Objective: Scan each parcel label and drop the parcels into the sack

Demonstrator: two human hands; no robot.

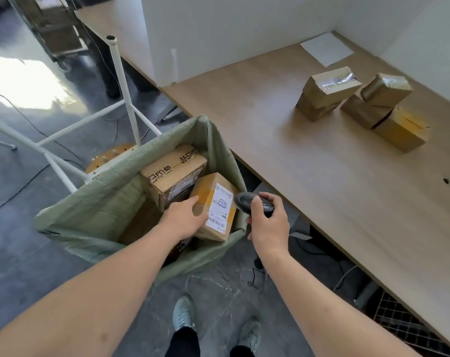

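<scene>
Parcel [213,207] with the white label [220,206] sits over the mouth of the green sack [95,204], held label-up, presumably so the barcode faces the reader. Left hand [185,217] grips the parcel along its left edge, thumb on top, leaving the label uncovered. Right hand [266,222] is closed round the dark handheld scanner [254,202], whose head points left at the label from just beside the parcel's right edge. Judgement: the scan is in hand or just finished; holding the parcel over the opening means release drops it straight in.

Near, below the hands: the person's two shoes [184,313] on grey floor, and a cable [256,275] hanging down from the scanner.

Sack stands on the floor just left of the wooden table [308,163], mouth held open, close enough that the reach from table to sack is short. Inside lies a larger printed carton [173,173], touching the held parcel's far-left side; at least one more box shows beneath it, partly hidden.

Farther right on the table, three or four brown parcels [362,104] cluster together, touching, one stacked atop another; these appear not yet done. Whether their labels face up cannot be told. A white sheet [326,48] lies at the far corner.

Far left: a white metal frame [121,81] behind the sack.
</scene>
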